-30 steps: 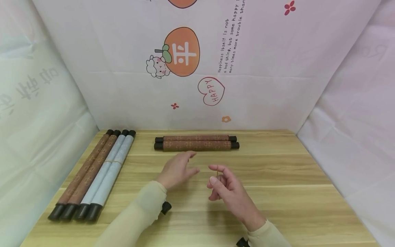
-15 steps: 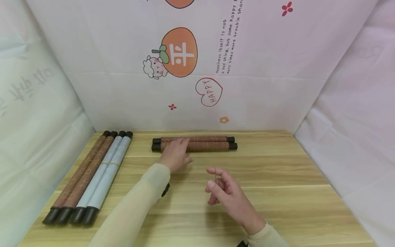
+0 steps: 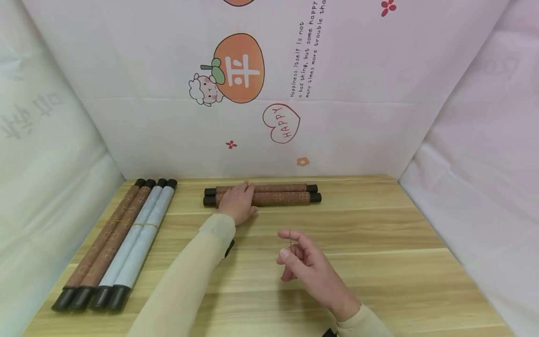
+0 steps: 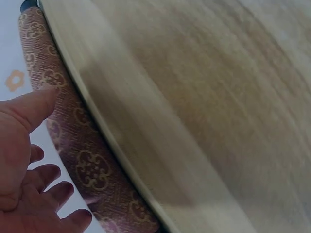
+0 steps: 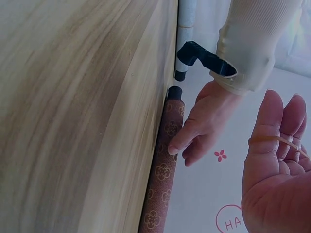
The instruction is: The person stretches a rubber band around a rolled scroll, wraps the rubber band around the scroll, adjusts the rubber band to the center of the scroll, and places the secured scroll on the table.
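Observation:
Two brown patterned scrolls (image 3: pixel 280 198) with black end caps lie side by side across the back of the wooden table (image 3: pixel 362 224). My left hand (image 3: pixel 237 203) reaches over their left part, fingers on the far side and thumb at the near side. In the left wrist view, the thumb overlaps the near scroll (image 4: pixel 92 167) while the fingers bend loosely above it. My right hand (image 3: pixel 313 271) hovers over the middle of the table, some fingers curled. A thin tan rubber band (image 5: pixel 269 139) is looped around its fingers and stretched between them.
At the left edge lie two longer brown scrolls (image 3: pixel 103 238) beside two pale blue scrolls (image 3: pixel 141 238); a thin band (image 3: pixel 144 225) crosses the blue pair. White printed cloth (image 3: pixel 353 117) walls the back and both sides, close behind the scrolls.
My left hand has moved forward and left from the middle of the table onto the two brown scrolls. My right hand keeps its pose with the rubber band. The head view has shifted slightly.

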`<state>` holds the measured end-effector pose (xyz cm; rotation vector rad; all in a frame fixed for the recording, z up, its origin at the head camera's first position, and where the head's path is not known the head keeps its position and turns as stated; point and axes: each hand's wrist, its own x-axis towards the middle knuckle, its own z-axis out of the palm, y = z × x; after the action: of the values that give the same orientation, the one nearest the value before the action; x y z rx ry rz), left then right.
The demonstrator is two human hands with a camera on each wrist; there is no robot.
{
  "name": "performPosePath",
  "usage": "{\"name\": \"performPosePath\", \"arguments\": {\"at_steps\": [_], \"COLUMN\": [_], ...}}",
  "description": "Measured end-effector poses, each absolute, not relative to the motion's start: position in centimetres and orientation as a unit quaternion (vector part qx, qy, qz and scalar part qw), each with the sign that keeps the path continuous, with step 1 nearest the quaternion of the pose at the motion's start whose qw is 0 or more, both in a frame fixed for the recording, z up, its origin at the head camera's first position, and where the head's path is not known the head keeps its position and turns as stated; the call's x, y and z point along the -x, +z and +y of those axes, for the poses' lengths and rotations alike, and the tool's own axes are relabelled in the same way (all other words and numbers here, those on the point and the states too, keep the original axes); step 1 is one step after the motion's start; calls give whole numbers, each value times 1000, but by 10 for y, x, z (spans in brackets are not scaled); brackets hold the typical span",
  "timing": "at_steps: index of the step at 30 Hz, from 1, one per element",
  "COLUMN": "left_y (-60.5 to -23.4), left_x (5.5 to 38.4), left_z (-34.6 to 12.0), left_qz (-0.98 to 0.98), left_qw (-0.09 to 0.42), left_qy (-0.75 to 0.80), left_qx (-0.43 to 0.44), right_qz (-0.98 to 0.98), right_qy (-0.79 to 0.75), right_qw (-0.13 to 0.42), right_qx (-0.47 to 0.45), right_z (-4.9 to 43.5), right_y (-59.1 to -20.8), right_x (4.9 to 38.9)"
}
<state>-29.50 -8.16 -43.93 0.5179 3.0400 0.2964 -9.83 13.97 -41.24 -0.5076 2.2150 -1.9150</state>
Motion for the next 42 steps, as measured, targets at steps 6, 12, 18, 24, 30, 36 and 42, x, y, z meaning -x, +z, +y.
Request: {"name": "performPosePath", "arguments": {"at_steps": [6,12,18,24,30,36,42], "left_y": [-445,-445,-441,-441,-442,-443,-442], "left_x": [301,306,305,305,305,302,295], "left_z": [-81,-78,-75,-75,-78,-84,-89], "left_qz": [984,987,989,988,986,983,981], "left_qw": [27,32,28,19,19,23,23], "left_qy": [67,43,13,8,34,44,40], "left_qx": [-163,-151,-142,-152,-165,-178,-189], "right_qz": [740,741,736,734,732,736,738], "right_qy": [-643,-642,-647,-648,-650,-648,-646], "right_qw": [89,91,95,95,99,100,94], "right_qx": [174,174,177,178,179,170,169], "right_z": [139,138,137,137,136,136,137], "right_y": [-412,-414,-416,-417,-417,-417,-417], "right_x": [98,98,97,97,97,95,94]}}
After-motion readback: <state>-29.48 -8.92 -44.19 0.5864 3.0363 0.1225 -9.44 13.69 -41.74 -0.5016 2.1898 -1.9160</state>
